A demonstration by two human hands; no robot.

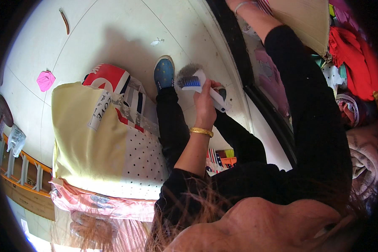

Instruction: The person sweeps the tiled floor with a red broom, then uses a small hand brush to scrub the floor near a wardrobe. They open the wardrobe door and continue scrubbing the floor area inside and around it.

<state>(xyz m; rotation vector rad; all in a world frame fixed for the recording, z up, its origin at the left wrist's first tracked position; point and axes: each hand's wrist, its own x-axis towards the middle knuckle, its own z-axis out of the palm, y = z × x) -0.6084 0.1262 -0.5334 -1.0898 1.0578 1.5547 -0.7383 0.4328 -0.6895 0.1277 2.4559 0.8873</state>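
My left hand [204, 100], with a gold bangle at the wrist, is closed around the handle of a white brush [219, 100]. The brush has blue bristles in the middle and grey, fuzzy bristles around them. It is held above the floor, beside my blue shoe [163, 73]. My right arm stretches to the top edge of the view, past a dark frame edge. Only part of my right hand [233, 3] shows, by a cardboard piece [299, 22] and a striped cloth [264, 6]; its fingers are cut off by the view's edge.
Folded bedding, pale yellow [85, 126] and dotted white [146, 157], is piled to my left. An orange ladder [26, 157] lies beyond it. Pink paper or cloth [45, 80] lies on the tiled floor [91, 37]. Red cloth [356, 60] and other fabrics crowd the right side.
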